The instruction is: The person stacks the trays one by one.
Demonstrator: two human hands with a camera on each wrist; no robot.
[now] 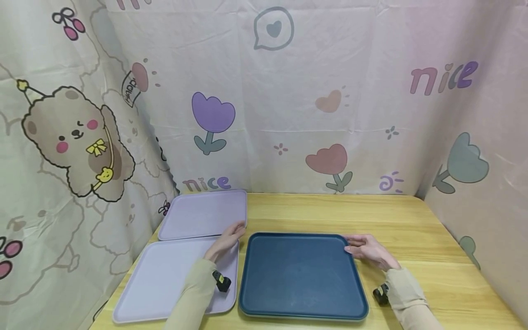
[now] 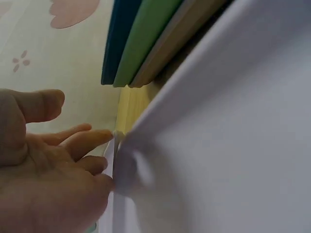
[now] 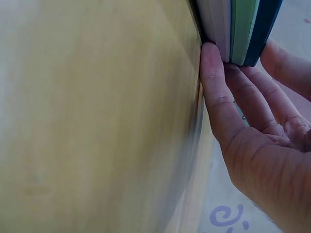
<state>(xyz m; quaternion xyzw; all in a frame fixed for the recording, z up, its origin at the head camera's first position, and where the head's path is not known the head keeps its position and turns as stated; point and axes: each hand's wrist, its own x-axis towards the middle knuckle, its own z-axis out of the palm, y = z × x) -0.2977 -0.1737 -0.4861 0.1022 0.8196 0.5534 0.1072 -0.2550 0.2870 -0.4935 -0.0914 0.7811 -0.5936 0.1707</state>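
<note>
A dark blue rectangular tray (image 1: 303, 275) tops a stack at the middle of the table. In the right wrist view a green tray (image 3: 241, 31) and pale tray edges (image 3: 216, 24) show beneath it. My right hand (image 1: 369, 251) holds the stack's far right corner, thumb by the blue rim and fingertips against the layered edges. To the left, my left hand (image 1: 226, 240) hovers palm inward with loose fingers, near where two lavender trays meet. The front lavender tray (image 1: 165, 275) is partly covered by my forearm; the back lavender tray (image 1: 206, 213) lies behind it.
Under everything is a wood-grain table (image 1: 330, 211). A printed curtain (image 1: 280, 91) hangs behind it and along both sides. A small black device (image 1: 222, 280) sits at my left wrist, and another black device (image 1: 381, 293) at my right.
</note>
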